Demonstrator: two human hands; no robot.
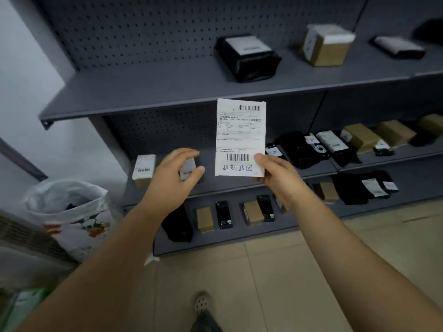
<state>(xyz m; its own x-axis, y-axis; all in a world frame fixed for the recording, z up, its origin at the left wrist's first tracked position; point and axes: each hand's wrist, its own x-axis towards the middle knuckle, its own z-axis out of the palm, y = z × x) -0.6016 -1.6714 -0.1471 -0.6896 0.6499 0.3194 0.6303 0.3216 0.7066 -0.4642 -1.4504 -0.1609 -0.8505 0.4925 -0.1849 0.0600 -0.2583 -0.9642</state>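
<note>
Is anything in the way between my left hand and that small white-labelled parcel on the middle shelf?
Nothing visible. The left hand curls around the small white-labelled parcel on the grey metal shelf; contact is unclear. The white printed shipping label, pinched by the right hand, is held apart to its right.

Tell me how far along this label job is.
Done: the white paper shipping label with barcodes and handwriting is loose, pinched in the right hand. In hand: the left hand curves round a small white-labelled parcel on the grey metal shelf; contact unclear. Left, likely: pairing label with parcel.
</note>
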